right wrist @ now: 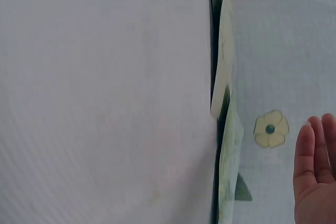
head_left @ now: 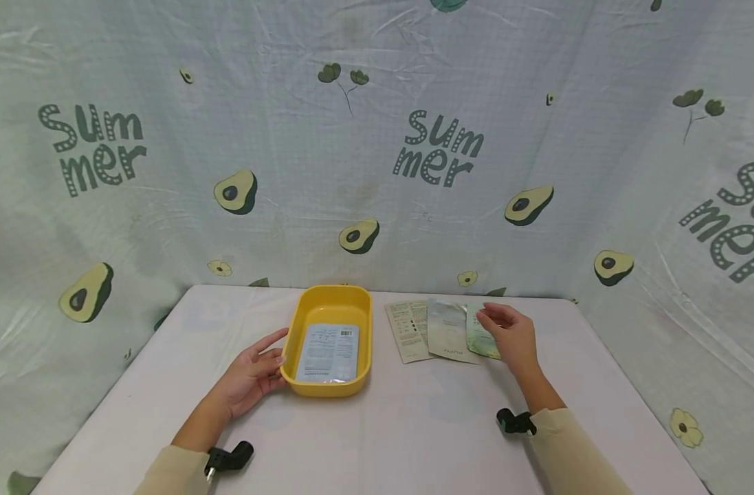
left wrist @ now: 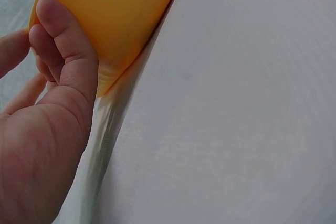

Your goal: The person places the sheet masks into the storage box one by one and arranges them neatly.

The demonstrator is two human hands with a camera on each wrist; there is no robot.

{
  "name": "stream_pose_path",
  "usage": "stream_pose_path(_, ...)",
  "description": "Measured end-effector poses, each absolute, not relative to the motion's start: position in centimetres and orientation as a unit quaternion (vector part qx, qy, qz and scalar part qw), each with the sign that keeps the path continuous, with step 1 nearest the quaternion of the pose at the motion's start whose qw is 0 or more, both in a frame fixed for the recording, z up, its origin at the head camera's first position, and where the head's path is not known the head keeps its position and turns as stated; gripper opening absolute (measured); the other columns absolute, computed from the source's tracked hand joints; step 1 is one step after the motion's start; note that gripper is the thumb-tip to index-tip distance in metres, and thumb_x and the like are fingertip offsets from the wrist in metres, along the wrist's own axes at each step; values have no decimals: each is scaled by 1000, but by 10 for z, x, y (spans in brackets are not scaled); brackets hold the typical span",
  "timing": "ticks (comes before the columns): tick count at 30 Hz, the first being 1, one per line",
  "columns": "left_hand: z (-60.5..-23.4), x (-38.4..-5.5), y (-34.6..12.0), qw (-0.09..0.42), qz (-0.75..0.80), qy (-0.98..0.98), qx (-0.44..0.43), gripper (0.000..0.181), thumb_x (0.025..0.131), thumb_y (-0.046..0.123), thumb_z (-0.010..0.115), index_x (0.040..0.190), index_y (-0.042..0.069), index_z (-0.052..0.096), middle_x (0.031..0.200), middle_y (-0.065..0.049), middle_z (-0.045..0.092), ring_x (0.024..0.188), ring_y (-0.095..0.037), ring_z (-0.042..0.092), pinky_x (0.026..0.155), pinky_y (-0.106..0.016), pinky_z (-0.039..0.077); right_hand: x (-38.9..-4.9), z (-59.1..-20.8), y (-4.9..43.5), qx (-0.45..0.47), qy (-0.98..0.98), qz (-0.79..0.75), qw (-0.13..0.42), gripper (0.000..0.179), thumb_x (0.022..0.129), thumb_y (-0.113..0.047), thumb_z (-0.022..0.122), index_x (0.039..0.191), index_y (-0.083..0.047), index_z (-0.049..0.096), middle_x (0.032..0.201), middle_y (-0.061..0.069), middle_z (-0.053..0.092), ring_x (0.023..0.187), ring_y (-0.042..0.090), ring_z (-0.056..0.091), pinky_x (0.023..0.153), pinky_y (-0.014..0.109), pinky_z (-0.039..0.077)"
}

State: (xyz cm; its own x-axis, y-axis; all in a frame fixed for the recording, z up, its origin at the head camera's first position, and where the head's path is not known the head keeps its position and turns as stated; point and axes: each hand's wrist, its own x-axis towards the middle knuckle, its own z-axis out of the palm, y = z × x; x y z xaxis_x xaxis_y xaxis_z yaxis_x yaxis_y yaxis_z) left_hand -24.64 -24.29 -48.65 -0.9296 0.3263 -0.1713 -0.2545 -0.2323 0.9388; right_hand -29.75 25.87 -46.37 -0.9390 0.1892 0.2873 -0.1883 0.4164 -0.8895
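Observation:
In the head view a yellow tray (head_left: 366,330) stands left of the table's middle, with a pale grey-blue printed packet (head_left: 328,352) lying flat in it. My left hand (head_left: 249,377) is at the tray's left side, its loosely bent fingers (left wrist: 73,51) touching the outer wall. On the right, a beige packet (head_left: 409,331), a silver packet (head_left: 449,330) and a green packet (head_left: 479,335) lie overlapping in a row. Over the green packet's right edge is my right hand (head_left: 514,337), partly hiding it. The right wrist view has its fingers (right wrist: 305,156) nearly straight, holding nothing.
A white-covered table (head_left: 407,440) carries everything. Behind it and at the sides hangs a pale curtain (head_left: 302,158) printed with avocados and lettering. A small black device (head_left: 230,456) sits at my left wrist, another black device (head_left: 514,421) at my right.

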Motion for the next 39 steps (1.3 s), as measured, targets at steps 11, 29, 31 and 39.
stream_pose_path(11, -486, -245, -243, 184, 782, 595, 27, 71, 104, 9, 56, 165, 16, 19, 120, -1, 64, 88, -13, 65, 82, -25, 59, -308, -460, 290, -51, -835, 518, 182, 46, 96, -34, 72, 131, -7, 67, 132, 19, 67, 100, -5, 60, 74, 7, 50)
stream_pose_path(29, -488, -246, -243, 188, 786, 588, 31, 71, 104, 9, 56, 165, 16, 18, 121, -1, 64, 89, -14, 65, 82, -24, 59, -332, -475, 328, -94, -869, 476, 93, 64, 97, -44, 69, 147, -8, 54, 155, 21, 45, 143, 41, 42, 116, 56, 38)
stream_pose_path(31, -488, -246, -243, 189, 787, 587, 30, 72, 104, 10, 56, 165, 16, 18, 121, -1, 64, 89, -14, 65, 82, -25, 59, -334, -475, 330, -100, -873, 472, 73, 64, 97, -43, 68, 148, -9, 53, 158, 22, 41, 144, 42, 41, 117, 57, 36)
stream_pose_path(39, -488, -246, -244, 186, 789, 584, 33, 72, 104, 10, 56, 165, 15, 17, 121, -1, 65, 89, -13, 66, 83, -26, 59, -340, -473, 333, -92, -894, 438, 32, 64, 99, -40, 66, 150, -6, 50, 160, 24, 37, 149, 44, 31, 120, 60, 30)
